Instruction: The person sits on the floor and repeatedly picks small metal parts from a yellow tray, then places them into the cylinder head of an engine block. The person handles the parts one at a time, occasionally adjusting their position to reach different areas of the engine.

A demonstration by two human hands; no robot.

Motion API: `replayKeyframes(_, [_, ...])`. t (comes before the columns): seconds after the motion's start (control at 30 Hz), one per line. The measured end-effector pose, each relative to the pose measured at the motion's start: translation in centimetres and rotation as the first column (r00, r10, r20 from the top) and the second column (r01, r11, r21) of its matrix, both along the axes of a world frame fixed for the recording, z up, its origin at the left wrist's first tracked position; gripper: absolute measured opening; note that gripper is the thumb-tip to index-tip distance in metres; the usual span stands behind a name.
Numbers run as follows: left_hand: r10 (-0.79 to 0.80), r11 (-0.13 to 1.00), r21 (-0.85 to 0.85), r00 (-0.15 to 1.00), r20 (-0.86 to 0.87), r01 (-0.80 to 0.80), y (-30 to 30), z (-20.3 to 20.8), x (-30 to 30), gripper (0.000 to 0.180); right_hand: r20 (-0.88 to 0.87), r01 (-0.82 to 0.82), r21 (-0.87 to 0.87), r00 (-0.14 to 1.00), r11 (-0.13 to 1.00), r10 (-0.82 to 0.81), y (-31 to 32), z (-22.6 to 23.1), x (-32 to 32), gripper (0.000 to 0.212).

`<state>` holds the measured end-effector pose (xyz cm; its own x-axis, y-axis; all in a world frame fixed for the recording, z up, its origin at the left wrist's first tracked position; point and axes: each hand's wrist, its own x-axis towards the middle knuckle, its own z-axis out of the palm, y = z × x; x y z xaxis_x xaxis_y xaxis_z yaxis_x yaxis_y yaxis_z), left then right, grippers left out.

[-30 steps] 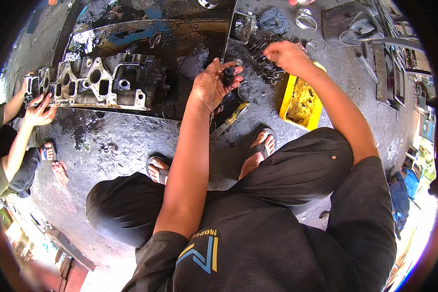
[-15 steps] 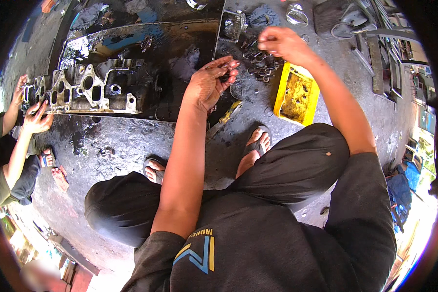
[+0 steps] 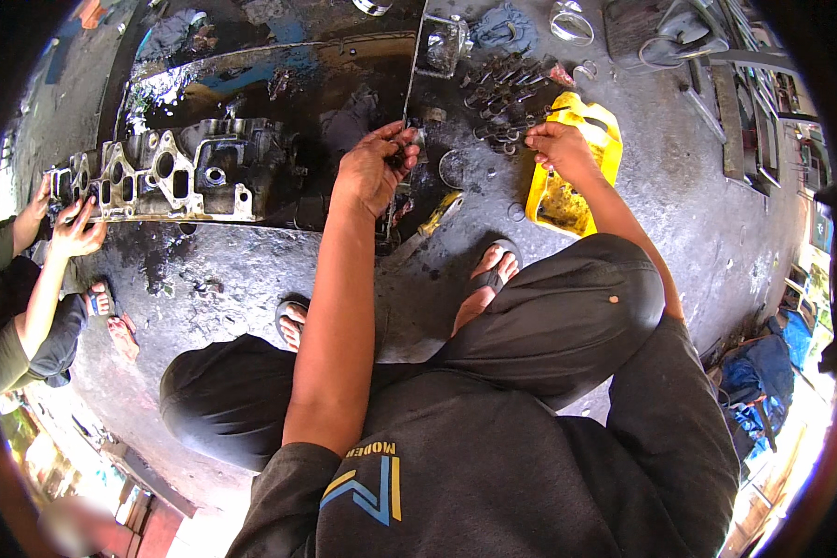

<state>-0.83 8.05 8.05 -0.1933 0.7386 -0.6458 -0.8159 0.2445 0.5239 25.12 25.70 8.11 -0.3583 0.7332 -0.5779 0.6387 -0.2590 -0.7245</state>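
My left hand [image 3: 376, 171] is curled near the right edge of a dark, oily sheet [image 3: 344, 65]; whatever its fingers hold is too small to name. Over the yellow cut-open plastic container [image 3: 612, 149], which has dirty fluid in it, is my right hand [image 3: 564, 152]. Its fingertips are pinched together, and what lies between them cannot be made out. Beside that hand, several small dark metal engine parts [image 3: 507, 86] lie in rows on the floor. A large metal cylinder head [image 3: 223, 179] rests on the oily sheet to the left.
A co-worker's hands [image 3: 76, 226] touch the left end of the cylinder head. On the floor are a yellow-handled tool [image 3: 440, 214], a blue rag [image 3: 504, 28] and a shiny metal ring [image 3: 572, 23]. Metal bars [image 3: 724, 121] lie at the far right.
My right hand has come nearer, from beside the small metal parts to over the yellow container. My left hand has shifted slightly left, its fingers more curled.
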Motion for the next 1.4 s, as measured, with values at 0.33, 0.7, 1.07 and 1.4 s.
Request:
replayKeyframes(0.33, [0.020,0.993,0.119,0.998,0.054,-0.026,0.2,-0.2,0.8,0.041,-0.053,0.001,-0.061,0.999,0.998,-0.004,-0.2,-1.2,0.7,0.017])
replayKeyframes(0.7, [-0.071,0.949,0.315,0.983,0.168,0.015,0.9,2.1,1.6,0.045,0.106,-0.622,0.564,0.707,0.543,0.699,0.3,9.0,-7.3,0.024])
replayKeyframes(1.07, [-0.017,0.936,0.349,0.982,0.186,-0.050,1.6,3.6,1.6,0.047,0.148,-0.678,0.528,0.666,0.512,0.731,0.0,8.8,-12.1,0.021])
replayKeyframes(1.4, [0.204,0.976,0.026,0.955,0.214,-0.215,0.5,-0.4,0.6,0.027,0.094,-0.151,0.142,0.986,0.978,0.139,2.7,1.7,-0.9,0.011])
